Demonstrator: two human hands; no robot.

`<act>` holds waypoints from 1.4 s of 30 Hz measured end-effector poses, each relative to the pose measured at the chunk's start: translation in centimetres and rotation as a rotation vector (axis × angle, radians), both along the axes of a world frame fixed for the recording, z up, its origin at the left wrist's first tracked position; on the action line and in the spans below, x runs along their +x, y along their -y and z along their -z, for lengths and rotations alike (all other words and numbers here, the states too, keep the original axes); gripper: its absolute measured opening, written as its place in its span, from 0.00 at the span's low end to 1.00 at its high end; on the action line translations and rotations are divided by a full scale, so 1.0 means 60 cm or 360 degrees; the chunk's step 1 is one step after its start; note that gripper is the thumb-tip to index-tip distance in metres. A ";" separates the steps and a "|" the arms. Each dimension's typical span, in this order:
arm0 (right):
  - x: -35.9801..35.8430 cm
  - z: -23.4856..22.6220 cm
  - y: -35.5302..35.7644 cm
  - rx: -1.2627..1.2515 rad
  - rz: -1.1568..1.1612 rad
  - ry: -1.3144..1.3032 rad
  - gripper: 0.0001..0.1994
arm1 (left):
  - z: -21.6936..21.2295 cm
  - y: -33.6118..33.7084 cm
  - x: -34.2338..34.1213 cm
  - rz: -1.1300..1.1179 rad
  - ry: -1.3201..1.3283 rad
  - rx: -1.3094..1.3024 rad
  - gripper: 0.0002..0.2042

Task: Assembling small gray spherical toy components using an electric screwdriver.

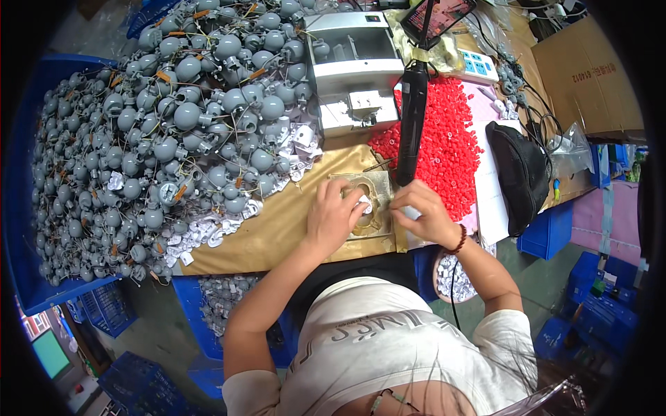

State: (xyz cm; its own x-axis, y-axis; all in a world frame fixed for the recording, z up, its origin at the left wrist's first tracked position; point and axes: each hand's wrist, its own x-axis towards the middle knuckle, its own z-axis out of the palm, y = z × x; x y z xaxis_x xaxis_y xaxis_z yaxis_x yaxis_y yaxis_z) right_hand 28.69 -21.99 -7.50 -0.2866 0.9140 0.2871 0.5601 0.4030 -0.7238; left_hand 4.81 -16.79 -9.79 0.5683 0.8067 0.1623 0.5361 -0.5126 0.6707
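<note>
Your left hand (333,216) is curled in with the fingers bent, and you've got the small white piece (365,204) between thumb and fingertips, right over the round part of that square plate (375,227). Your right hand (424,211) is on the other side of it, thumb and fingertips nearly together just by the plate's right edge; can't tell if there's anything tiny pinched in there. You've got a dark beaded bracelet (458,240) on that wrist. The plate lies flat on the brown sheet (277,225) covering the table, close to your lap, so the white piece is pretty much dead centre in front of you. Off to your left there's a massive heap of grey balls (187,116) with wires and orange tabs, spilling out past the blue bin (21,243), with loose white parts (208,236) along its near edge. Beyond the plate you've got a silver machine (357,73), and a long black bar (413,118) comes down close to your right hand. The pile of little red bits (447,149) sits behind that hand, with a black pouch (517,177) further right.
</note>
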 end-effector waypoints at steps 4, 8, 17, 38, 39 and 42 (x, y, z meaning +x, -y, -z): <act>-0.040 0.018 -0.014 0.0098 -0.0119 -0.0058 0.12 | 0.006 0.012 -0.008 0.0043 -0.0029 0.0138 0.18; -0.064 0.040 -0.031 0.0328 -0.0195 0.0209 0.12 | 0.005 0.009 -0.003 -0.0023 -0.0080 0.0006 0.23; -0.068 0.044 -0.018 0.0384 -0.0122 0.0608 0.16 | -0.177 -0.187 -0.065 -0.0346 0.0126 0.0666 0.14; -0.063 -0.178 -0.094 0.0547 0.0175 -0.0261 0.16 | -0.433 -0.184 -0.122 0.0169 0.0834 0.0334 0.22; -0.071 -0.195 -0.100 0.0580 0.0139 -0.0293 0.16 | -0.424 -0.180 -0.126 0.0110 0.0689 0.0314 0.23; -0.092 -0.213 -0.120 0.0704 -0.0024 -0.0282 0.16 | -0.368 -0.221 -0.152 -0.0273 0.0150 0.0256 0.23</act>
